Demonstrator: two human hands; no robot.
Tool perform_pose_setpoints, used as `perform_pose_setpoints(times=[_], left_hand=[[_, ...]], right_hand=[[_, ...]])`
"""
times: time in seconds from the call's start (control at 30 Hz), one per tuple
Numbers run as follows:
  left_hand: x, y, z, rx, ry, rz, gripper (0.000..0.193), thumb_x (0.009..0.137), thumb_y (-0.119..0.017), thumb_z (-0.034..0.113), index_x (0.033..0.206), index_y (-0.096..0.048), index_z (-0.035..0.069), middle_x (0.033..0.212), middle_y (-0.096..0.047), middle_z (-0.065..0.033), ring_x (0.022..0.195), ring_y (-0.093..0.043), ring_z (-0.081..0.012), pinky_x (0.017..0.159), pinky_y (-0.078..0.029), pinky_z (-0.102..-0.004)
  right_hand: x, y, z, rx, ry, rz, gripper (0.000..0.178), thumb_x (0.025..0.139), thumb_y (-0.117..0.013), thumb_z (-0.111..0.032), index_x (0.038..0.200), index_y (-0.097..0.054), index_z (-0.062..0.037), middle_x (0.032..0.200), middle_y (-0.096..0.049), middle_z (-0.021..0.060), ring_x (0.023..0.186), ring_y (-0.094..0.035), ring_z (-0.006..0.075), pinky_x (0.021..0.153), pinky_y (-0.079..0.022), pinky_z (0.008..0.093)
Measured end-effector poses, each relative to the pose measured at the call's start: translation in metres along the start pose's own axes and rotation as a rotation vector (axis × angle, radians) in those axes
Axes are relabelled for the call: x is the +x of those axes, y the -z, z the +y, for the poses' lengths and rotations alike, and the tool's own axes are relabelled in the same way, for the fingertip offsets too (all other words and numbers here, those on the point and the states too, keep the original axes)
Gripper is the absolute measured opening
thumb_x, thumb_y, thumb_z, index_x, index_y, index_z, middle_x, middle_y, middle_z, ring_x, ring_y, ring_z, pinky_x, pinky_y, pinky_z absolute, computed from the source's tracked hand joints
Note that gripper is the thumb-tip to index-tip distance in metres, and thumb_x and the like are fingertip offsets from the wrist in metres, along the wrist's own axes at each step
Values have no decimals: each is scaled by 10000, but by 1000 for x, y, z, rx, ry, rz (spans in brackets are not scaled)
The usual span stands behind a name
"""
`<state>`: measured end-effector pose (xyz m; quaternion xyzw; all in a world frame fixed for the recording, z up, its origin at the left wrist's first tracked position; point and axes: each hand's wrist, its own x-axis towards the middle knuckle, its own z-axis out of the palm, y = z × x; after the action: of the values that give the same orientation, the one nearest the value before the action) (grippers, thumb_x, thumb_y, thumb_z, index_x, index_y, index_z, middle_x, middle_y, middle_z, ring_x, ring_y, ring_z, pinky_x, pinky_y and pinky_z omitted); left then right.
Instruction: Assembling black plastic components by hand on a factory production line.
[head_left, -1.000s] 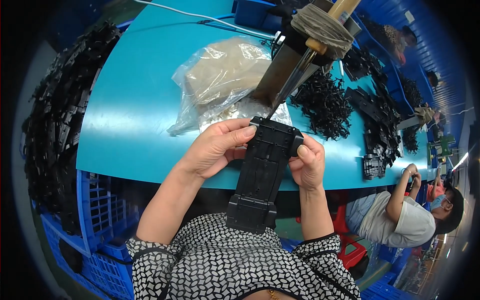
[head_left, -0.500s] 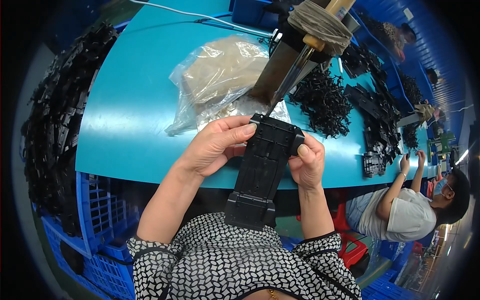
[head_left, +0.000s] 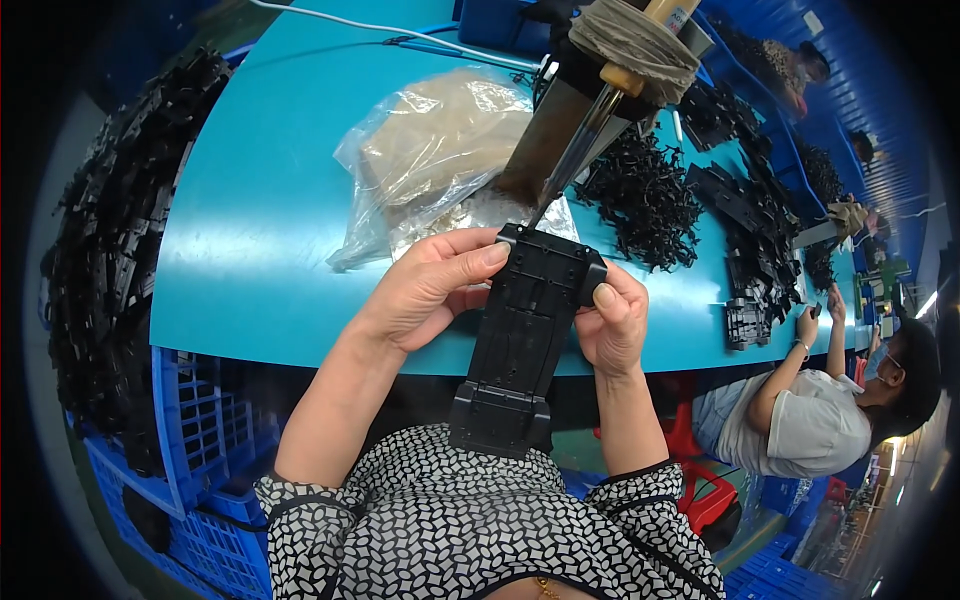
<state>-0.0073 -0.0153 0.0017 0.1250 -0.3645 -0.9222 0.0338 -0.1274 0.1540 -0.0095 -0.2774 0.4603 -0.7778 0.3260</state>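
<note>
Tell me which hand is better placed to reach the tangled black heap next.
Probably the right hand: the tangled black heap lies beyond it. The left hand is farther off, nearer the clear plastic bag. Both hold the black plastic part, so the right would have to let go.

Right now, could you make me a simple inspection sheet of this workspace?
Surface: teal table, shiny, with a curved-looking edge in this wide view.
Main things: black plastic part, held near the tip of a metal rod; contact is unclear.
Clutter: clear plastic bag with pale contents; heap of small black pieces; pile of larger black parts.
Hands: left hand pinches the part's upper left corner; right hand its upper right side.
Cables: white cable across the table's far side.
Surroundings: blue crate at left; seated co-worker at right.
</note>
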Motion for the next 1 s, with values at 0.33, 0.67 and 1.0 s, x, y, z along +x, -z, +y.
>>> perform_pose_setpoints(times=[0.33,0.67,1.0], left_hand=[[0,-4,2,21,0,13,286,816,-610,225,1039,-577,50,929,-608,8,828,-551,-50,721,-444,-207],[0,-5,3,22,6,8,300,816,-610,233,1050,-571,49,934,-607,7,826,-548,-54,721,-438,-213],[2,-3,3,20,5,9,285,815,-612,225,1035,-570,49,921,-608,3,816,-551,-54,712,-443,-211]], right_hand=[[0,2,1,3,-8,1,391,780,-591,-156,1069,-530,101,919,-607,95,764,-544,105,675,-422,213],[-1,2,1,2,-19,-3,385,779,-590,-147,1073,-531,94,915,-602,75,733,-512,81,652,-401,202],[0,-1,0,9,-24,11,404,778,-596,-155,1088,-524,95,914,-602,73,734,-508,77,654,-395,197]])
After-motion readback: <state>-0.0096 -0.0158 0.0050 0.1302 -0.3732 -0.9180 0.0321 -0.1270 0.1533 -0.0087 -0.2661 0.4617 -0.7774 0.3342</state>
